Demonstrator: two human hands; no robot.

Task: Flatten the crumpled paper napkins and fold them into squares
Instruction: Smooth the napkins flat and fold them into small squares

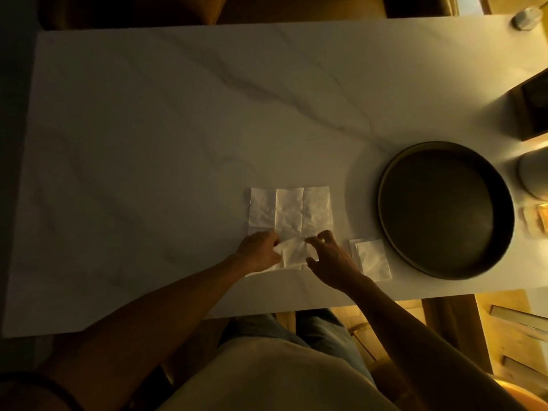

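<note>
Both hands, left hand and right hand, pinch the near edge of the napkin (creased, nearly flat); fold best with edges aligned squarely.

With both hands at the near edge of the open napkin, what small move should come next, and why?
Probably carry the near edge away from the body, over to the far edge. The napkin lies spread flat, its near part already lifted between the left hand and right hand, while a folded square lies beside the dark round tray.
</note>
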